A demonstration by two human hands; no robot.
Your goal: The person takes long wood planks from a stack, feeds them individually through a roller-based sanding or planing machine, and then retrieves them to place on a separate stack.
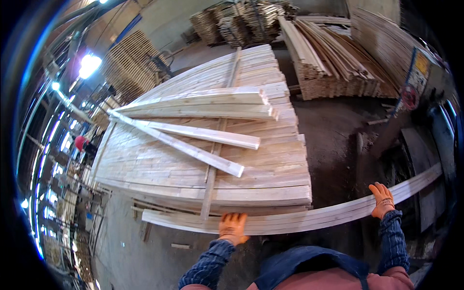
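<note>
A bundle of long pale wooden boards (295,222), lying side by side, stretches across in front of me. My left hand (233,228), in an orange glove, grips it left of its middle, fingers over the top. Toward its right end my right hand (383,199), gloved alike, holds it with the fingers across the boards; the undersides of both grips are hidden. Just beyond the bundle rises a wide stack of boards (270,181). Several loose boards (193,152) lie slanted on that stack, along with a thin crosswise slat (210,188).
To the right stands a machine (411,92) with a metal bed (430,203) beneath the boards' right end. Another lumber pile (333,72) is at the back right, stacked slats (130,63) at the back left. A person in red headwear (80,142) is far left. A wood offcut (181,246) lies on the floor.
</note>
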